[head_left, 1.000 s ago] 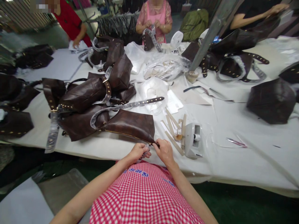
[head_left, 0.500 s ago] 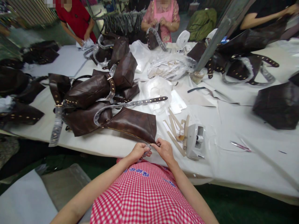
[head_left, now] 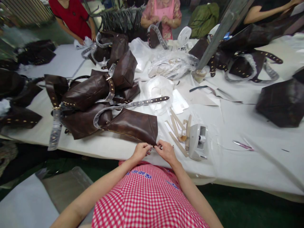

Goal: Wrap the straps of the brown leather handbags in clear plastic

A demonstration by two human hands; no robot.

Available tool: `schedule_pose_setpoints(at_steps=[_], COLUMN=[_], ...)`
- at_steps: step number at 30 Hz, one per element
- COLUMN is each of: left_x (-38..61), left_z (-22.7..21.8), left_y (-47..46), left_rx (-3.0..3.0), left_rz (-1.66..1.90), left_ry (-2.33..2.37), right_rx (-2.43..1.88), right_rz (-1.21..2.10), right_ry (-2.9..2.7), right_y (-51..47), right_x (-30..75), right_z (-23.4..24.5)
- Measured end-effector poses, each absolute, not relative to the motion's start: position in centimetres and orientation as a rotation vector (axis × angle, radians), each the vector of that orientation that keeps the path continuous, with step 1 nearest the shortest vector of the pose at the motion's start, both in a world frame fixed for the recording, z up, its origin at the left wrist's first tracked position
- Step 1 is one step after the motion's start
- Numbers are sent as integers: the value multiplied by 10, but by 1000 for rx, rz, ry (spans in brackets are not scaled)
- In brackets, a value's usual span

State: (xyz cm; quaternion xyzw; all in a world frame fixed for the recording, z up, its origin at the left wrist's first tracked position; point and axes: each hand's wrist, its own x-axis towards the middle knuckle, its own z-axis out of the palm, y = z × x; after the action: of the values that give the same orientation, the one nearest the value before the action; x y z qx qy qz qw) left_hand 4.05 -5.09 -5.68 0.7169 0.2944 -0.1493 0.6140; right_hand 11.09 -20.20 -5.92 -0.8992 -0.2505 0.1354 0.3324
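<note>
A dark brown leather bag (head_left: 135,125) lies on its side at the table's front edge, a zip along its near edge. My right hand (head_left: 165,150) pinches the bag's near right corner between thumb and fingers. Close beside it, my left hand (head_left: 142,150) is closed at the same corner. A small part shows at its fingertips, too small to make out. The bag's studded strap (head_left: 133,104), partly wrapped in clear plastic, curves out behind it across the table.
More brown bags (head_left: 87,91) are heaped to the left. A grey tape dispenser (head_left: 198,142) and cardboard strips (head_left: 177,122) stand right of my hands. Scissors (head_left: 242,145) lie farther right. A slanted metal post (head_left: 218,38) rises behind; co-workers stand across the table.
The plastic-wrapped piece that showed in my left hand is no longer visible there. That hand's fingertips have shifted slightly at the bag's corner, while my right hand keeps its pinch.
</note>
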Motion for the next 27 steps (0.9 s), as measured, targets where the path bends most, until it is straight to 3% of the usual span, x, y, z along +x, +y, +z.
schedule_pose_setpoints(at_steps=[14, 27], left_x=[42, 43], left_z=[-51, -49], left_y=[-47, -46], left_rx=[2054, 2148], left_rz=[-304, -315], left_ry=[527, 475], right_rx=[-2071, -2256], right_rz=[157, 157], right_ry=[-888, -1094], right_y=[-201, -191], right_x=[115, 117], right_z=[-60, -58])
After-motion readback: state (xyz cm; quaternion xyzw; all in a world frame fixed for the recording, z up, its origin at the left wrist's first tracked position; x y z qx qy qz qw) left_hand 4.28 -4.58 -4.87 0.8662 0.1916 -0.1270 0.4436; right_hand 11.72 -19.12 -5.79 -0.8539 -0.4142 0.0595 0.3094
